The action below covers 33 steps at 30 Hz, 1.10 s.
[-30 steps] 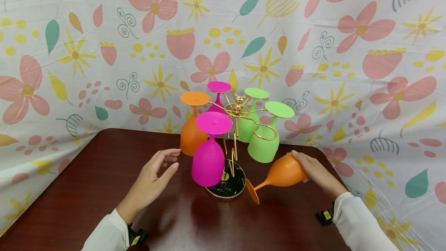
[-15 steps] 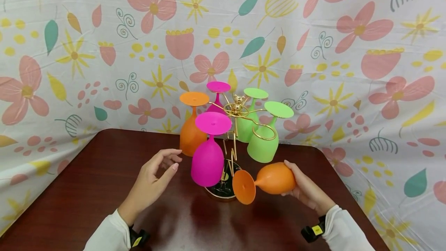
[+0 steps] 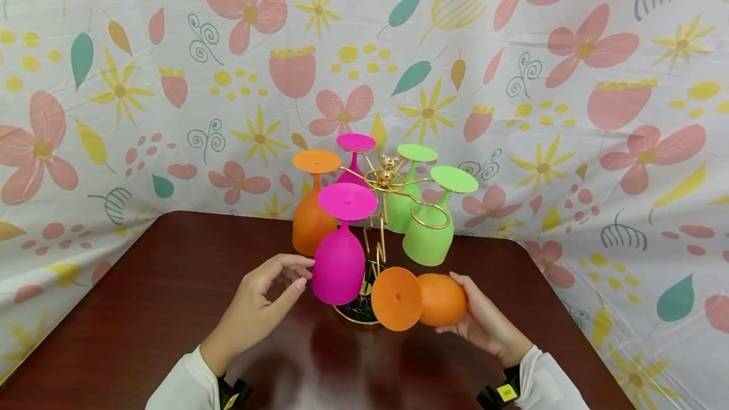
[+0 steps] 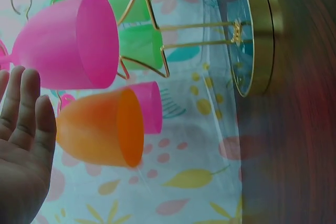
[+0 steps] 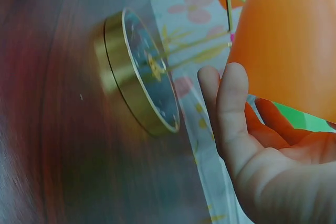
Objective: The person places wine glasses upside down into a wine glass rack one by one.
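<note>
My right hand point(image 3: 484, 323) grips an orange plastic wine glass point(image 3: 443, 300) by its bowl. The glass lies on its side in the air, its round foot turned toward me, in front of the gold rack point(image 3: 388, 177). In the right wrist view, fingers point(image 5: 231, 95) and thumb curve round the orange bowl. My left hand point(image 3: 262, 309) is held with loosely bent fingers, fingertips right at the bowl of a magenta wine glass point(image 3: 338, 266) that hangs upside down from the rack. In the left wrist view its fingers point(image 4: 26, 98) lie beside that magenta bowl.
Another orange glass point(image 3: 314, 220), a rear magenta glass point(image 3: 354, 144) and two green glasses point(image 3: 429, 236) also hang upside down. The rack's round base point(image 5: 123, 77) stands on a dark wooden table point(image 3: 142, 309). A bare gold loop point(image 3: 431, 228) faces front right. Floral cloth point(image 3: 364, 49) hangs behind.
My right hand has brought the orange glass leftward to the rack's front, turning its foot toward me. My left hand has shifted slightly right, up to the front magenta glass.
</note>
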Tool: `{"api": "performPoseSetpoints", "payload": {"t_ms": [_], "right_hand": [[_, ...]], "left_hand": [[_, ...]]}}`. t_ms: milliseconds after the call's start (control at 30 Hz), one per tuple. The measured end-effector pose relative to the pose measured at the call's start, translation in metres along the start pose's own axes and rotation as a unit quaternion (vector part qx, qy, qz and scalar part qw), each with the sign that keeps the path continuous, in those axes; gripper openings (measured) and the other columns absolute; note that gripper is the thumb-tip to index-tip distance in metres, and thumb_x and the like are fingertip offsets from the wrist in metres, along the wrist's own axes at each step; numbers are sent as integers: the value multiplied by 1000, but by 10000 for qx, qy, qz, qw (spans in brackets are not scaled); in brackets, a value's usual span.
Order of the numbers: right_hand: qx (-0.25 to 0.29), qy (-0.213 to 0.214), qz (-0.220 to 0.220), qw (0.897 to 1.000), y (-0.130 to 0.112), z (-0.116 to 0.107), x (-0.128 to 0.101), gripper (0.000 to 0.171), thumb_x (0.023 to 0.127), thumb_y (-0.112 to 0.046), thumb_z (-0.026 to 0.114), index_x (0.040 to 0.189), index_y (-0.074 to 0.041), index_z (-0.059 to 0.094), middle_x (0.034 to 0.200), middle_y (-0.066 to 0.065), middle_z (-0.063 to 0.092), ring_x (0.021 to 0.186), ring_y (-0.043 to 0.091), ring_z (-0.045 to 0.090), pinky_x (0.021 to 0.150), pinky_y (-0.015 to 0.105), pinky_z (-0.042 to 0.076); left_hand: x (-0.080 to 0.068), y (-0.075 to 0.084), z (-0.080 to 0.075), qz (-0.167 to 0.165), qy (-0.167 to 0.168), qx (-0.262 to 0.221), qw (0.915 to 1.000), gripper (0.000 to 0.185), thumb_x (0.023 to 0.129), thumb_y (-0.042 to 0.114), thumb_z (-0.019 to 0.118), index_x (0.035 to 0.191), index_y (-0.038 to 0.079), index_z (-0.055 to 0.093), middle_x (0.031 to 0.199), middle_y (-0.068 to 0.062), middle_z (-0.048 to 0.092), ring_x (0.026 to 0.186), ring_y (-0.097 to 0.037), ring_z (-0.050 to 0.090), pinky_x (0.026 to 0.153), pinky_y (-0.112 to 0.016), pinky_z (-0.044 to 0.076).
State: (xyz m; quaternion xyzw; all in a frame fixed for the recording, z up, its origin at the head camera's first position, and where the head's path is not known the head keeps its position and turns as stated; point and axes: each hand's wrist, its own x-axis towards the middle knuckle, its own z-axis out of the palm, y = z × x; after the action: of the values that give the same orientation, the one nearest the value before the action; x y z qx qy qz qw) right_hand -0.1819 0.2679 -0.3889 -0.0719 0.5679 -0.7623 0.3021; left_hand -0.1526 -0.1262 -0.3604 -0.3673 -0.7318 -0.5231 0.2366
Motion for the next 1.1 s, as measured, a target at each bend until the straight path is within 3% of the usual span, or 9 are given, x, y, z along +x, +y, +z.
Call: {"api": "performPoseSetpoints", "payload": {"t_ms": [100, 233, 467, 600, 833, 967, 1100], "right_hand": [[39, 63, -324, 9994, 4, 6, 1, 46, 106, -47, 25, 126, -16, 52, 116, 11, 54, 98, 29, 60, 85, 41, 53], [264, -244, -392, 9986, 8, 12, 2, 45, 107, -44, 21, 121, -19, 55, 115, 9, 56, 97, 28, 62, 86, 41, 53], [659, -593, -357, 9954, 12, 23, 3, 49, 106, -37, 15, 121, -18, 57, 117, 12, 57, 100, 30, 62, 87, 43, 52], [765, -828, -345, 9930, 13, 29, 4, 52, 106, -37, 13, 125, -16, 56, 121, 14, 57, 105, 33, 62, 88, 42, 52], [1004, -1497, -376, 9829, 17, 41, 7, 56, 104, -35, 11, 138, -14, 50, 130, 18, 56, 116, 35, 59, 90, 39, 51], [1156, -1705, -379, 9778, 21, 47, 9, 58, 102, -35, 10, 140, -15, 49, 131, 17, 57, 116, 33, 59, 90, 38, 51], [1144, -1586, -333, 9801, 24, 51, 8, 59, 101, -33, 10, 132, -14, 56, 121, 13, 62, 103, 27, 63, 89, 38, 51]], "left_hand": [[5, 20, 5, 270, -107, -99, 9995, 33, 86, -14, 63, 114, 3, 64, 97, -7, 65, 81, -12, 59, 64, -25, 51], [10, 37, 12, 648, -309, -194, 9972, 31, 83, -13, 65, 110, 2, 64, 92, -5, 64, 79, -10, 58, 64, -25, 53], [9, 24, 30, 934, -475, -250, 9942, 38, 82, -6, 70, 117, 9, 64, 98, -2, 65, 82, -8, 61, 68, -27, 55], [10, 20, 42, 877, -647, -387, 9933, 39, 84, 2, 73, 121, 10, 65, 102, 1, 66, 87, -8, 63, 70, -25, 55], [20, 35, 64, 440, -643, -915, 9928, 27, 88, 16, 75, 114, 15, 69, 106, 3, 65, 86, -12, 63, 70, -29, 56], [24, 40, 75, 184, -486, -1476, 9877, 23, 88, 14, 75, 111, 12, 71, 105, 1, 66, 89, -14, 62, 72, -32, 57], [26, 41, 84, 257, -327, -1923, 9805, 17, 88, 8, 73, 105, 7, 72, 100, -2, 68, 89, -17, 63, 75, -35, 57]]}}
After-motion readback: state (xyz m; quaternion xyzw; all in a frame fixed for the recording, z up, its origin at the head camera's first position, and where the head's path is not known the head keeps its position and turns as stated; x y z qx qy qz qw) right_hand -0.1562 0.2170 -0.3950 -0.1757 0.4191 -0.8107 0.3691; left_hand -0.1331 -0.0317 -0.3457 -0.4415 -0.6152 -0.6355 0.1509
